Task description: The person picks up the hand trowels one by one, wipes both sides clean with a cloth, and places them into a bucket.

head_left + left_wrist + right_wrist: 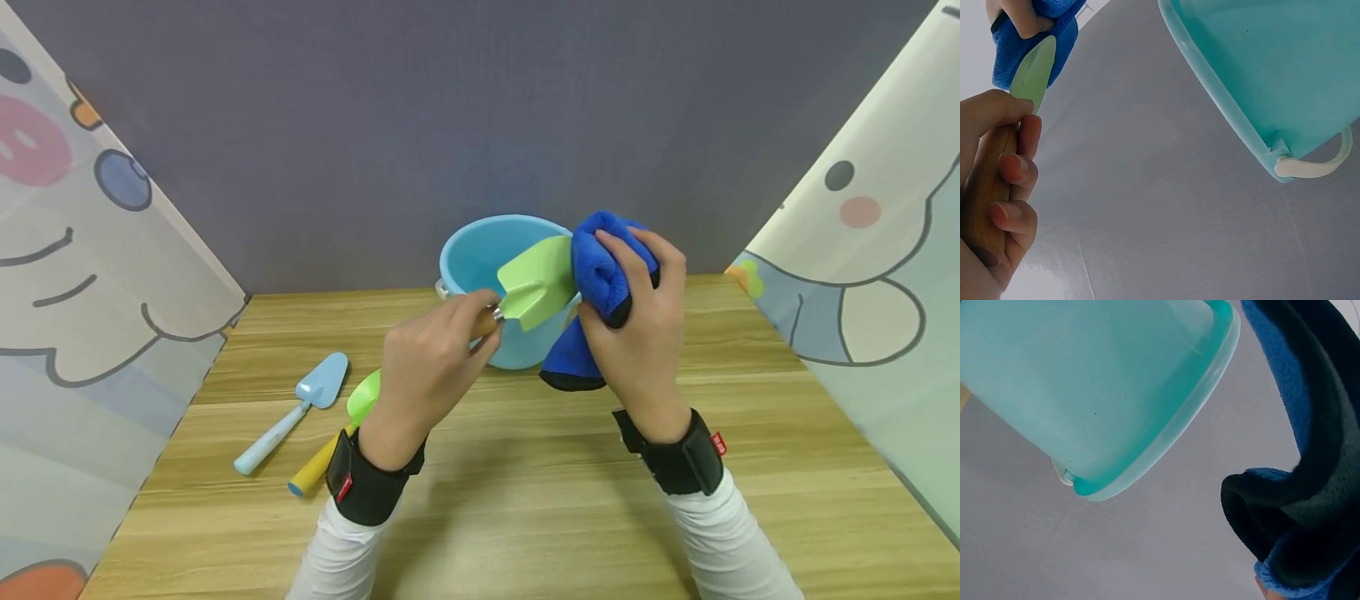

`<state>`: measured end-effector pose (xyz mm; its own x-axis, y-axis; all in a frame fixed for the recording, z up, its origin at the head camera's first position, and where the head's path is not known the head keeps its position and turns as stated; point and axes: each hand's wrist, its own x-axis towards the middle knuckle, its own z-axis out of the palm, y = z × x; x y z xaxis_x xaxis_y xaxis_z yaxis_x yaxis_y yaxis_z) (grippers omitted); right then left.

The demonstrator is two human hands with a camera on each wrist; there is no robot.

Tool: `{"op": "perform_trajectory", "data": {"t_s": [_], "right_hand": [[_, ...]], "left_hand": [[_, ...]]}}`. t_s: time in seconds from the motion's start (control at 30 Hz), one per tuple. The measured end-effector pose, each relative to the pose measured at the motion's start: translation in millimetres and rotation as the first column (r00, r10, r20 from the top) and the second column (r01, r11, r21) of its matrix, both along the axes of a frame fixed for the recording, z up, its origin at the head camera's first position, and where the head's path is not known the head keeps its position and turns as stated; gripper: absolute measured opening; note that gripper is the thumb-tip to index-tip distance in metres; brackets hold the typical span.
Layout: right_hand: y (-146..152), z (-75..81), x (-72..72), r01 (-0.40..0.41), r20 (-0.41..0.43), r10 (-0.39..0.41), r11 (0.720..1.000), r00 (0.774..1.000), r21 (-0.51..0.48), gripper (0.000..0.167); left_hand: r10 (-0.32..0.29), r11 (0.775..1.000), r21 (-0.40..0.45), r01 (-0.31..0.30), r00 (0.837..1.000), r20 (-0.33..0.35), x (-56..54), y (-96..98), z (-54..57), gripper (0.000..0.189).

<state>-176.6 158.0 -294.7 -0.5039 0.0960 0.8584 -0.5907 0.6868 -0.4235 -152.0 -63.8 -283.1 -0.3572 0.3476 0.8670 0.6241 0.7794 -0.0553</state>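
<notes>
My left hand (442, 354) grips the wooden handle (988, 187) of a small garden trowel with a light green blade (538, 283). In my right hand (641, 333) is a bunched blue cloth (600, 267) with black edging, pressed around the far edge of the blade; part of the cloth hangs below the fingers. The left wrist view shows the blade edge-on against the cloth. Most of the right hand is hidden by the cloth (1322, 469) in the right wrist view. Both hands are held up in front of a light blue bucket (480, 250).
A light blue trowel (321, 381) lies on the wooden table (525, 500) at the left. Beside it lies a green-headed tool with a yellow handle (315, 467), partly behind the left wrist. A grey panel (375, 142) stands behind the bucket, with cartoon-printed sheets on both sides.
</notes>
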Motion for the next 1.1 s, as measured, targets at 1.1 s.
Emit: {"op": "perform_trajectory", "data": {"t_s": [1.1], "right_hand": [[5.7,5.8,0.1,0.023,-0.039,-0.026,0.996,0.999,-0.080,0.051]], "left_hand": [[0.002,0.995,0.095,-0.007,0.999,0.052,-3.3,-4.8,1.0,0.027]]}}
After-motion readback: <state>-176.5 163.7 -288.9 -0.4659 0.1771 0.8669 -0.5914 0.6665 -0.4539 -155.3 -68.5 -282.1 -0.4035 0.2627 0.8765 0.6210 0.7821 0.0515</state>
